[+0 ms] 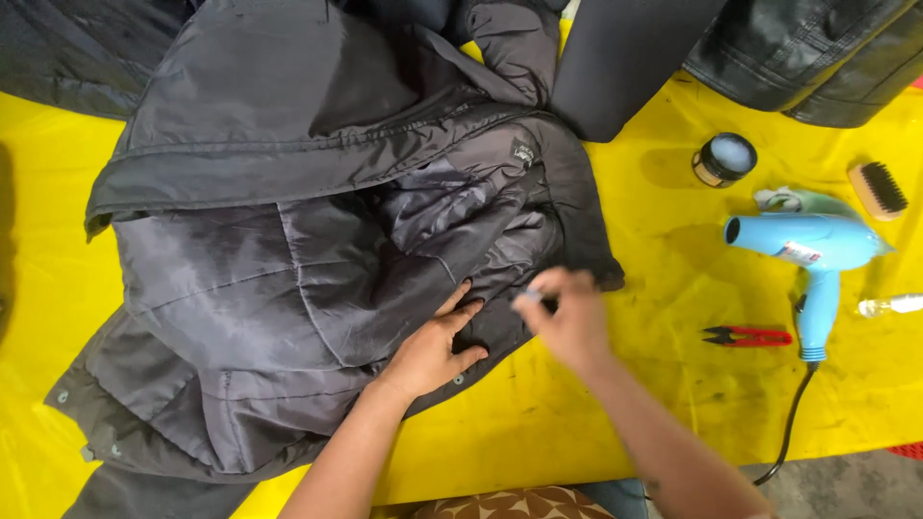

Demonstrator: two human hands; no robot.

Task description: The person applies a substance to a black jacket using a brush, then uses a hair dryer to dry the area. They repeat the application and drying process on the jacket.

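Pressing flat on a dark grey quilted jacket (317, 250), my left hand (433, 346) lies open, fingers spread on the lining near the jacket's lower hem; my right hand (567, 317) sits just beside it, fingers pinched on something small at the jacket's edge; motion blur hides what it is, so I cannot tell. The jacket lies opened, lining up, across the left and middle of the yellow tabletop (625, 404), reaching its far edge. Toward the right edge: a blue hair dryer (817, 255) with black cord; red thread snips (750, 335) beside it; a round dark jar (724, 159) and a wooden brush (878, 189) further back.
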